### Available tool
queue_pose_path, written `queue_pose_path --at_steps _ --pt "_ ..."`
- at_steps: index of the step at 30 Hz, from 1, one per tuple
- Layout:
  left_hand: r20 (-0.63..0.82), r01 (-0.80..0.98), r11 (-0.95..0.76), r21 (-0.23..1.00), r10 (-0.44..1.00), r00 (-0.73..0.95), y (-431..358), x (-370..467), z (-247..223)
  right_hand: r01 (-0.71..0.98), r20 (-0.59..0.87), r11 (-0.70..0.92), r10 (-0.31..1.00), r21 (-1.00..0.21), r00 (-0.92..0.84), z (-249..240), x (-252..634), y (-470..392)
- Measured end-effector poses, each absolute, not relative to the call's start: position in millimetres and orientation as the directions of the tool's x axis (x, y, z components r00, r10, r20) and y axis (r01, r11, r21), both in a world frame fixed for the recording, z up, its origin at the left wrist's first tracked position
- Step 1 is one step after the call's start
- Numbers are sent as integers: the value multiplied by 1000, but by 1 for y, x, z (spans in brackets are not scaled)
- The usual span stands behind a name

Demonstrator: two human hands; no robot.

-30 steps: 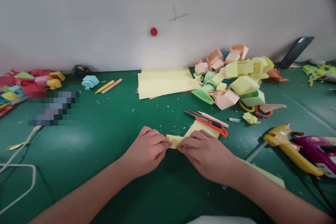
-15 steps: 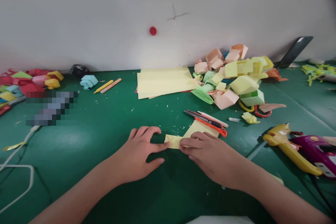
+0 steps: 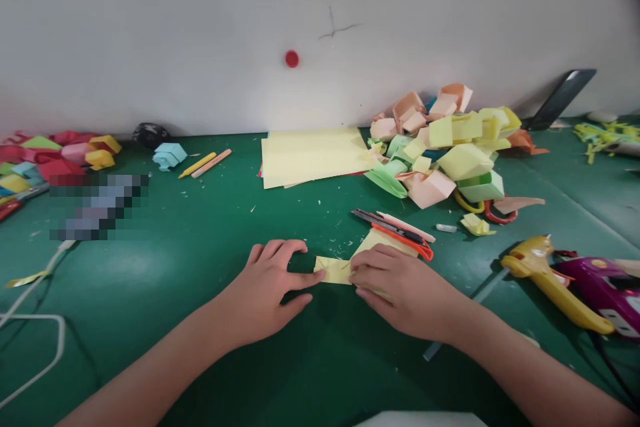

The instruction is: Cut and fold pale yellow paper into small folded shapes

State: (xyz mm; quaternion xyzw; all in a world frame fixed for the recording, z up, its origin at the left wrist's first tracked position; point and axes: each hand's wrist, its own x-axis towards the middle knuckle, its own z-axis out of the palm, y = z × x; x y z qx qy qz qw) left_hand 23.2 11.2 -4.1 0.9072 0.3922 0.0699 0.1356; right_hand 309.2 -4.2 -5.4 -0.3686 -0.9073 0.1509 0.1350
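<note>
Yellow paper strip (image 3: 337,271) lies btwn the L hand (image 3: 265,297) and R hand (image 3: 406,290) on the green tabletop (image 3: 210,227). L fingers are spread wide, one tip on the strip's L end, nothing gripped; R fingers bunch over its R end, but from my feed I can't tell if they pinch it. That end's hidden. Yellow sheet (image 3: 374,241) behind is part-covered by an orange-&-black cutter (image 3: 395,229); white item (image 3: 423,419) at bottom edge is cut off. Strip's matte w/ creases; tabletop's glossy.
</note>
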Motion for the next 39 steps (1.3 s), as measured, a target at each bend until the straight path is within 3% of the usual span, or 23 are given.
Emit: queue_pose_path --at_steps 5,11,16,22,28,34,39 --pt "113 661 -704 259 702 703 14 28 -12 713 140 587 800 -383 -583 -14 304 -2" --pt "263 595 -769 235 639 723 18 40 -22 694 139 601 786 -395 -602 -16 300 -1" --pt "244 546 -795 264 603 760 19 42 -21 637 165 654 739 -408 -653 -19 299 -3" --pt "238 569 -776 274 627 741 18 41 -21 666 148 585 792 -464 -593 -17 294 -8" --pt "251 581 -769 268 638 728 19 43 -23 702 151 557 819 -443 -553 -20 288 -9" --pt "264 578 -771 269 636 725 19 43 -24 619 296 596 799 -511 -524 -25 286 -7" --pt "252 584 -766 269 641 725 19 43 -24 577 230 549 814 -605 -534 -27 285 -7"
